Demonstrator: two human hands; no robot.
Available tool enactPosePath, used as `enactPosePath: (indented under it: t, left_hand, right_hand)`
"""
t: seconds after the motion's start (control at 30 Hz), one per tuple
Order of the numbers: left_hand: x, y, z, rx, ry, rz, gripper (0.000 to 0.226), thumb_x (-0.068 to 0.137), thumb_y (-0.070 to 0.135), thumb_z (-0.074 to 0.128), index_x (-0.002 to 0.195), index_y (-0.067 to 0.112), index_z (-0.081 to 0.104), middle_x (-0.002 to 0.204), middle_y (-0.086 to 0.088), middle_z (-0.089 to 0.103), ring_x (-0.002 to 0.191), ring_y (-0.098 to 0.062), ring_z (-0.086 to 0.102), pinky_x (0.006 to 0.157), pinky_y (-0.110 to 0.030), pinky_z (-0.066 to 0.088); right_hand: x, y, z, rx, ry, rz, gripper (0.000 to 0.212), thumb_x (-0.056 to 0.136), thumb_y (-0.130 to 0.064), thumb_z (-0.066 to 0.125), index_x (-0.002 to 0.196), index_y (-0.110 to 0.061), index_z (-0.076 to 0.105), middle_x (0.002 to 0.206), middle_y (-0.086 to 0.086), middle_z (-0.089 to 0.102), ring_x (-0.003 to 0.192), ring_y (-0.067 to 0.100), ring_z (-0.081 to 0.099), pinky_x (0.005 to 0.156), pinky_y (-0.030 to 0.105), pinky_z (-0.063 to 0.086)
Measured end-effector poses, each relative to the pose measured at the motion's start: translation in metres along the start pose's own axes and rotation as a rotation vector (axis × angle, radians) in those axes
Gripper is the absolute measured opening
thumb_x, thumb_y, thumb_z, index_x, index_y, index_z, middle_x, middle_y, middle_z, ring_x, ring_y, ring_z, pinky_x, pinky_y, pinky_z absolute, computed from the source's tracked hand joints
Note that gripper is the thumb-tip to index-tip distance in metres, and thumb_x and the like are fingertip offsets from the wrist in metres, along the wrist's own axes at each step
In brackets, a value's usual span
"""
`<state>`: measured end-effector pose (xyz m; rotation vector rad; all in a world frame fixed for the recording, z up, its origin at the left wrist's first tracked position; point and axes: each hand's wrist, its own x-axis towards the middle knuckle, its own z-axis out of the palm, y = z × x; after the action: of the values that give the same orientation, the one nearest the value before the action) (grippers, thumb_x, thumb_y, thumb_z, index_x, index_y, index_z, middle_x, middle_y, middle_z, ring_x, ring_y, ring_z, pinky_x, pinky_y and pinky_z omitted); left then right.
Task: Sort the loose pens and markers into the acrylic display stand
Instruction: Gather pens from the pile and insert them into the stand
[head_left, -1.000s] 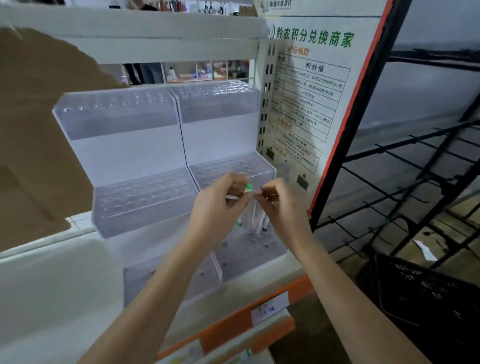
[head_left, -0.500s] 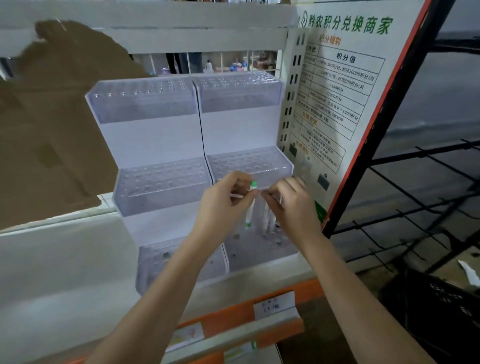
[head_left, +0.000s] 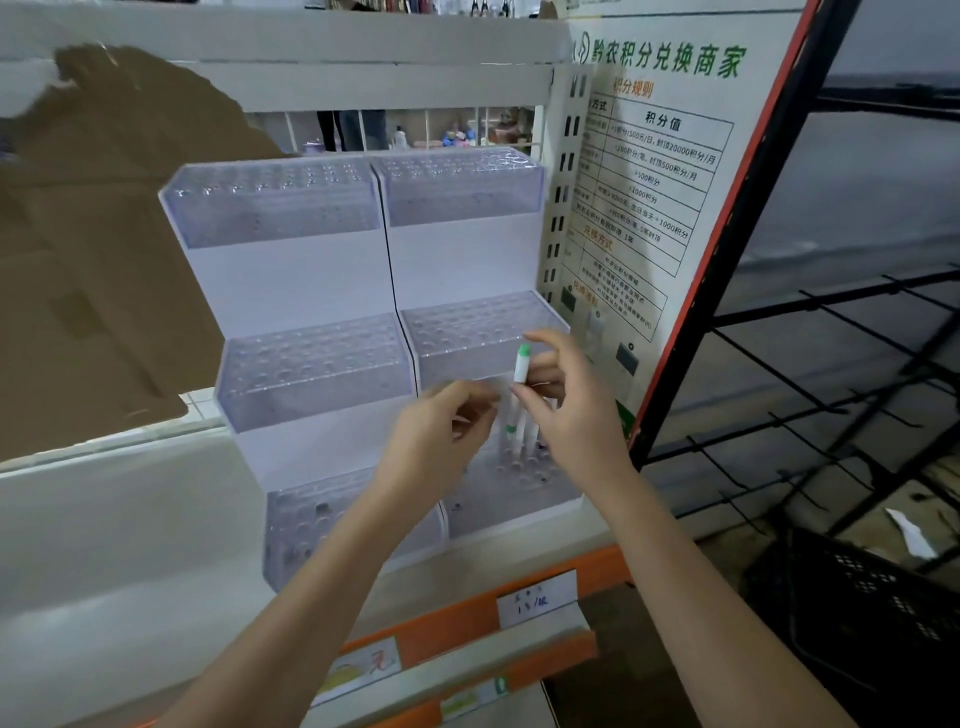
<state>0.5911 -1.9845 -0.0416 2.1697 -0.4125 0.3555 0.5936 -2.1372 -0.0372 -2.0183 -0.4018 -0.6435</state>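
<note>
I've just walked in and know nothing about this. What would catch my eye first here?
Probably the green-capped white marker held upright at centre by the right hand, with the left hand curled beside it. Behind them rises a clear acrylic three-tier display stand, its holes mostly unfilled. To the right leans a white poster with green Chinese lettering.

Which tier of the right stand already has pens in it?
The bottom tier: white pens stand in its holes behind the hands. The middle tier and top tier hold none.
</note>
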Motion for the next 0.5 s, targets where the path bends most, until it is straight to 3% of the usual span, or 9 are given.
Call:
enactPosePath:
  t: [0.17, 0.27, 0.5]
  left_hand:
    - [-0.020, -0.028, 0.002, 0.225, -0.122, 0.065, 0.015, 0.086, 0.012, 0.063, 0.098, 0.013, 0.070, 0.098, -0.004, 0.067, 0.085, -0.021, 0.065, 0.078, -0.029, 0.052]
    - [-0.025, -0.035, 0.002, 0.234, -0.124, 0.118, 0.014, 0.084, 0.010, 0.064, 0.095, 0.013, 0.071, 0.097, -0.004, 0.068, 0.084, -0.022, 0.065, 0.075, -0.032, 0.053]
    - [-0.025, -0.041, 0.002, 0.231, -0.157, 0.146, 0.016, 0.087, 0.013, 0.061, 0.099, 0.014, 0.071, 0.099, -0.003, 0.067, 0.080, -0.021, 0.065, 0.072, -0.031, 0.052]
  right_hand:
    - [-0.006, 0.009, 0.011, -0.109, 0.029, -0.059, 0.032, 0.083, -0.008, 0.068, 0.112, -0.014, 0.056, 0.093, -0.011, 0.058, 0.087, 0.005, 0.060, 0.078, 0.020, 0.051]
    - [-0.010, 0.016, 0.020, -0.216, 0.051, -0.114, 0.024, 0.082, -0.008, 0.069, 0.104, -0.009, 0.060, 0.092, -0.002, 0.062, 0.088, 0.011, 0.058, 0.076, 0.017, 0.046]
    - [-0.008, 0.032, 0.033, -0.499, 0.166, -0.282, 0.014, 0.080, -0.017, 0.065, 0.092, -0.008, 0.067, 0.087, 0.000, 0.067, 0.090, 0.015, 0.052, 0.076, 0.033, 0.048]
